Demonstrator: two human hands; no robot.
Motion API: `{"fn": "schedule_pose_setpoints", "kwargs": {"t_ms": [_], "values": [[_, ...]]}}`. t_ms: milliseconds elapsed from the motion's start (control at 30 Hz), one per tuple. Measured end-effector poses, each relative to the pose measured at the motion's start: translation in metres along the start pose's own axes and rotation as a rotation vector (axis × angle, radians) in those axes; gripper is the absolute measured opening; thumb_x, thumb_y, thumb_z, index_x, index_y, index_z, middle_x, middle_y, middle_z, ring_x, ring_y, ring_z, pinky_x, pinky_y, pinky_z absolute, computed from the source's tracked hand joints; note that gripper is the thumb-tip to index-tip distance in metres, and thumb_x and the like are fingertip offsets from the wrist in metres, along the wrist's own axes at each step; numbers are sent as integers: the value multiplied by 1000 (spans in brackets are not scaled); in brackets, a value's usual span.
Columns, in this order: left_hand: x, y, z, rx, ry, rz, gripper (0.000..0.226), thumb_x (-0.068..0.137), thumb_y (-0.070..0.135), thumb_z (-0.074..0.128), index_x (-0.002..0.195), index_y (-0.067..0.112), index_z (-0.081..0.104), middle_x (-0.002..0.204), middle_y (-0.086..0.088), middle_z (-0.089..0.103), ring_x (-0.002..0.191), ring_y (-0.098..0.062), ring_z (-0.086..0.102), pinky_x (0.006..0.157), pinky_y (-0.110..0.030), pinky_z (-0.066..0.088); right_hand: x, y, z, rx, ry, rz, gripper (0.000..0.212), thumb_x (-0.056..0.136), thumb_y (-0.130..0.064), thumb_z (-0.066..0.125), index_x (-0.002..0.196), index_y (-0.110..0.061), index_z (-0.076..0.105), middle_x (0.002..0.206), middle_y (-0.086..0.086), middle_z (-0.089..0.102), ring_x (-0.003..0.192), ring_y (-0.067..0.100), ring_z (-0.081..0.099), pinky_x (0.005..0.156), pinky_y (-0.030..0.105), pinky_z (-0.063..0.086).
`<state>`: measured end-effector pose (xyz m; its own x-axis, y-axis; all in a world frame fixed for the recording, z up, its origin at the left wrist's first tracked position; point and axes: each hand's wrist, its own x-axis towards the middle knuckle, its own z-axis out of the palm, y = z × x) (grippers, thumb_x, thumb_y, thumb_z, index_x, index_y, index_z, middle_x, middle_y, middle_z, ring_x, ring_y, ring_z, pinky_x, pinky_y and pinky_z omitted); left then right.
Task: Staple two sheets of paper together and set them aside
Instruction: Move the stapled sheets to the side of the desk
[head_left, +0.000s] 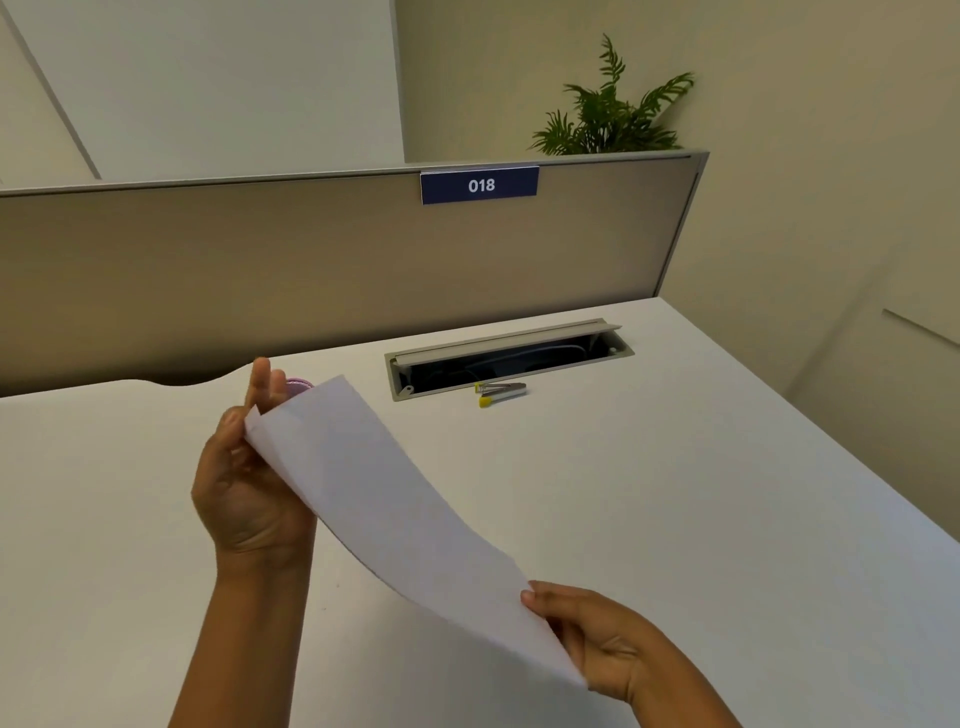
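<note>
White paper (395, 509) is held up above the white desk (675, 493), bowed and tilted, running from upper left to lower right. Whether it is one sheet or two I cannot tell. My left hand (244, 483) grips its far upper corner, fingers partly spread behind it. My right hand (597, 639) pinches the near lower corner. A small silver stapler with yellow ends (500, 393) lies on the desk beyond the paper, just in front of the cable slot, touched by neither hand.
An open cable slot (509, 358) with a raised lid is set into the desk's back. A beige partition (311, 260) with a blue "018" label (479, 185) stands behind. A pink object (300, 385) peeks out behind the paper. The desk edge runs diagonally at right.
</note>
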<state>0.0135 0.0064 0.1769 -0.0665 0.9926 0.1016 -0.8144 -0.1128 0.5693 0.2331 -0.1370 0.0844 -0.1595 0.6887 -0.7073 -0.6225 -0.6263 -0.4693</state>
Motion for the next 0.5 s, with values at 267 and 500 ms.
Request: {"fn": "schedule_pose_setpoints", "kwargs": {"t_ms": [267, 500], "values": [[-4, -27, -38, -53, 59, -243, 19, 78, 29, 50, 81, 21, 68, 104, 2, 70, 94, -18, 67, 76, -28, 56, 3, 2, -14, -74, 138, -185, 31, 87, 11, 48, 105, -13, 59, 108, 16, 68, 94, 34, 65, 64, 39, 60], [-17, -51, -69, -12, 143, -326, 21, 77, 22, 54, 90, 14, 69, 94, 1, 72, 98, -15, 65, 79, -28, 54, -4, -1, -43, 106, 223, -393, 25, 93, 3, 42, 100, -11, 61, 94, 10, 72, 89, 28, 63, 61, 30, 60]]}}
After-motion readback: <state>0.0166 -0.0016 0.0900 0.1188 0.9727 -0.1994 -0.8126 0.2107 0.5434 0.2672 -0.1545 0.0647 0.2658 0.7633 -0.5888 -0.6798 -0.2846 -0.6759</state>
